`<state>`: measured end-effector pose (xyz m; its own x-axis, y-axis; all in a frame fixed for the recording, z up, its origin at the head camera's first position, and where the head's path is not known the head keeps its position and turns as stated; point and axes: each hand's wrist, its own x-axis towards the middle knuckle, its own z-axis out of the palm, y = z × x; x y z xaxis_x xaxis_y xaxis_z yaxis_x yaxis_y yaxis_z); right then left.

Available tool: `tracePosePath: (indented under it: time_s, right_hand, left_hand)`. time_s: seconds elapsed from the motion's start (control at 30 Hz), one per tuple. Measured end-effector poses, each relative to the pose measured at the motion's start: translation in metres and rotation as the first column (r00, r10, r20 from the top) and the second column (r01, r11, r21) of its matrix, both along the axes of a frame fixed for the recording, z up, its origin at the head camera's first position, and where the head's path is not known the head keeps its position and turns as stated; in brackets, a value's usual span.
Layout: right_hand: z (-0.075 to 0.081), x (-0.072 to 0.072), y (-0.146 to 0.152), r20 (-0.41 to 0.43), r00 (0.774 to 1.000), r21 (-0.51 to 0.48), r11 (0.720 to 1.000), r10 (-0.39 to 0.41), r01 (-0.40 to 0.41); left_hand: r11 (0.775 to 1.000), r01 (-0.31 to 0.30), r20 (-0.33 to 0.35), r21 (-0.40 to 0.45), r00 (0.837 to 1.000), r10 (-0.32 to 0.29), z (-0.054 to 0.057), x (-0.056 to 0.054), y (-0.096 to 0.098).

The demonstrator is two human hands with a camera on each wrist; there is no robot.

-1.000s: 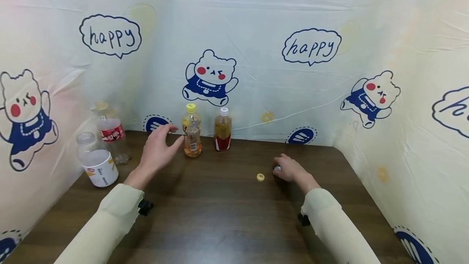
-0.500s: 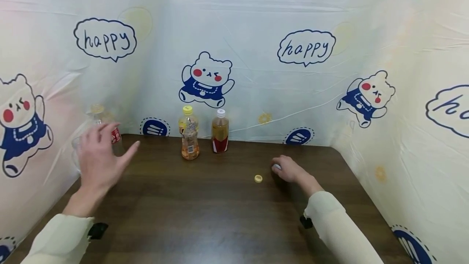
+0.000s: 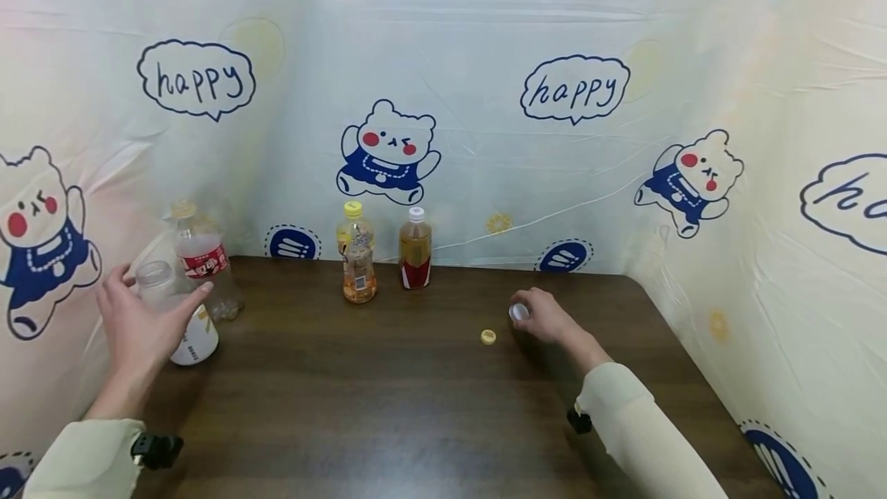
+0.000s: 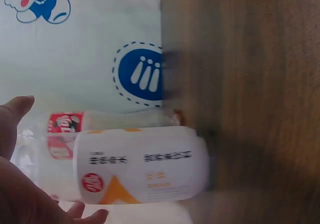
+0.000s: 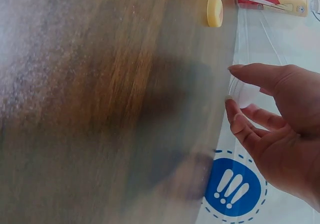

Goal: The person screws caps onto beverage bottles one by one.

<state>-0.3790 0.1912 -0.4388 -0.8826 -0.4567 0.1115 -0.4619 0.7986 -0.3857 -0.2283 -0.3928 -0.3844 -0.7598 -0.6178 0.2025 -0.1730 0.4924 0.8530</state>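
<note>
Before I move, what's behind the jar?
In the head view, the red-labelled bottle stands behind the jar. Its top and right side show; jar and left hand cover its lower left part.

Head view downward; wrist views close; table (image 3: 388, 399) shared.

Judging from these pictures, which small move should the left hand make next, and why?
Probably the left hand should close on the clear plastic jar with a white label: the hand spreads around it without visibly gripping, while the right hand is occupied, pinching a round white cap.
</note>
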Motion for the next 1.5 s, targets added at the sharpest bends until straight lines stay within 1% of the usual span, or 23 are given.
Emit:
tracePosePath:
  time_s: [0.13, 0.23, 0.33, 0.47, 0.57, 0.63, 0.7, 0.8, 0.93, 1.07, 1.17, 1.33, 1.5]
  right_hand:
    - [0.003, 0.002, -0.002, -0.008, 1.0, 0.001, 1.0, 0.006, -0.006]
    - [0.005, 0.003, -0.002, -0.01, 1.0, 0.0, 1.0, 0.007, -0.007]
    - [0.008, 0.003, -0.002, -0.015, 1.0, -0.017, 1.0, 0.01, -0.01]
    - [0.01, 0.004, -0.003, -0.051, 0.998, -0.053, 0.997, 0.046, -0.049]
    - [0.014, 0.006, -0.005, -0.082, 0.994, -0.07, 0.994, 0.077, -0.083]
    - [0.018, 0.008, -0.008, -0.073, 0.994, -0.079, 0.993, 0.079, -0.084]
    - [0.021, 0.011, -0.012, -0.047, 0.997, -0.077, 0.994, 0.068, -0.072]
    - [0.027, 0.016, -0.018, -0.015, 0.999, -0.043, 0.999, 0.031, -0.031]
    - [0.033, 0.022, -0.026, -0.028, 0.999, 0.009, 1.0, -0.024, 0.024]
    - [0.038, 0.026, -0.029, -0.018, 0.999, 0.0, 0.999, -0.051, 0.051]
    - [0.04, 0.027, -0.028, 0.024, 0.999, -0.016, 0.999, -0.035, 0.035]
    - [0.043, 0.029, -0.027, 0.111, 0.993, -0.047, 0.998, 0.04, -0.035]
    - [0.052, 0.033, -0.029, 0.144, 0.984, -0.073, 0.993, 0.1, -0.09]
  left_hand:
    - [0.999, 0.006, 0.057, 0.054, 0.998, -0.009, -0.011, 0.002, -0.003]
    - [0.998, 0.007, 0.071, 0.058, 0.997, -0.011, -0.015, 0.002, -0.005]
    - [0.999, 0.012, 0.064, 0.043, 0.998, -0.015, -0.018, 0.002, -0.006]
    - [1.0, 0.029, 0.047, 0.003, 0.998, -0.03, -0.019, 0.001, -0.003]
    - [0.997, 0.067, 0.029, -0.023, 0.997, -0.067, -0.015, 0.001, 0.005]
    - [0.994, 0.107, 0.004, -0.032, 0.994, -0.107, -0.011, 0.0, 0.014]
    - [0.988, 0.147, -0.013, -0.037, 0.989, -0.147, -0.009, -0.001, 0.024]
    - [0.978, 0.201, -0.032, -0.06, 0.979, -0.203, -0.007, -0.006, 0.039]
    - [0.961, 0.256, -0.032, -0.109, 0.965, -0.261, -0.009, -0.012, 0.058]
    - [0.941, 0.31, -0.025, -0.138, 0.948, -0.316, -0.012, -0.018, 0.078]
    - [0.925, 0.355, -0.005, -0.138, 0.933, -0.359, -0.014, -0.022, 0.093]
    - [0.903, 0.411, 0.026, -0.126, 0.911, -0.411, -0.016, -0.028, 0.112]
    - [0.894, 0.43, 0.041, -0.127, 0.902, -0.429, -0.019, -0.033, 0.122]
